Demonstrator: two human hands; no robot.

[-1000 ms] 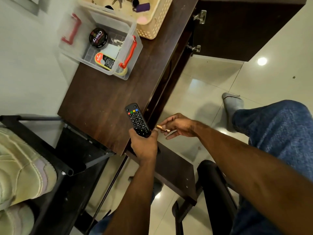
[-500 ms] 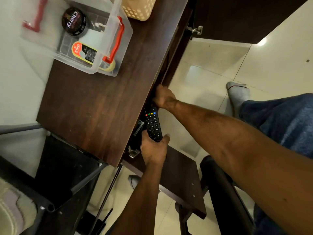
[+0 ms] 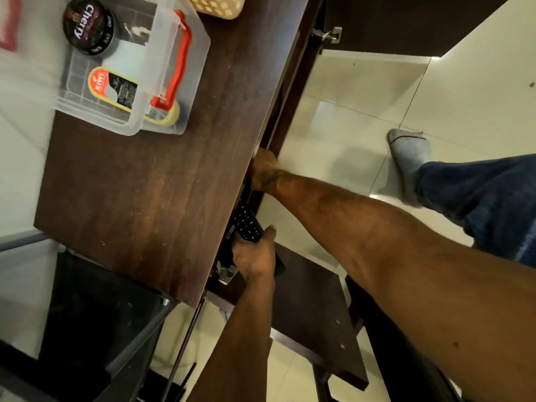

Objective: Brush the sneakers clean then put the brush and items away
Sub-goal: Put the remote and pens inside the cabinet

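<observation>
The right hand (image 3: 265, 169) reaches under the front edge of the dark brown wooden worktop (image 3: 145, 198); its fingers are hidden there, so whether they grip anything cannot be told. Just below it, the left hand (image 3: 255, 258) has its fingers curled round a black remote control (image 3: 246, 224), whose upper end is cut off by the same edge. No brush or sneakers show. Far up-left of both hands, a clear plastic box with red handles (image 3: 174, 68) holds a round black polish tin (image 3: 88, 24), partly blurred. Pale floor tiles (image 3: 348, 111) lie open to the right.

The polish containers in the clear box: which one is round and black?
The Cherry tin, round with a black lid, at the box's far end. The Kiwi bottle beside it lies flat, yellow-edged with an orange label.
</observation>
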